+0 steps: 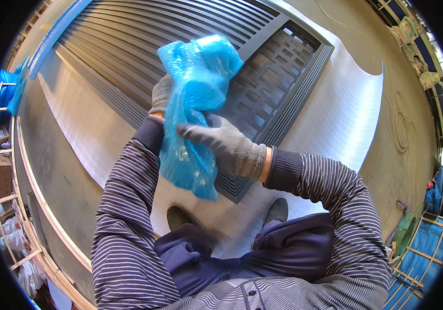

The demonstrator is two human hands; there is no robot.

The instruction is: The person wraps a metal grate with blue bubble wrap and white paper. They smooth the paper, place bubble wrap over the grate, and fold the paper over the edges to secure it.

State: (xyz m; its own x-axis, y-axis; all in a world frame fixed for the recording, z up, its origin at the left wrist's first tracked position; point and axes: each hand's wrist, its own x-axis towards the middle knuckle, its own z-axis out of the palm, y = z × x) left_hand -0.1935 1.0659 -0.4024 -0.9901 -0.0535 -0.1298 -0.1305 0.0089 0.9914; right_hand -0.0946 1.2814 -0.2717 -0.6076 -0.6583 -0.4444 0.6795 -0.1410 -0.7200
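A crumpled sheet of blue bubble wrap [190,150] is held up in front of me, bunched at the top and hanging down toward my feet. My left hand [162,94], in a grey glove, is closed on its left side, with most of the fingers hidden behind the plastic. From the right, my right hand [224,142], also gloved, grips the middle of the wrap, its fingers laid across the front. Beneath both hands lies a large dark grey metal gate panel [299,108], with slats on one part and a cut-out rectangle pattern on the other.
White foam sheeting [345,119] lies under the panel, its right edge curling up. Blue-wrapped material [56,36] runs along the upper left. Wooden strips [40,212] frame the left side. A coiled cord [401,124] rests on the floor at right, near a blue tarp-covered frame [425,248].
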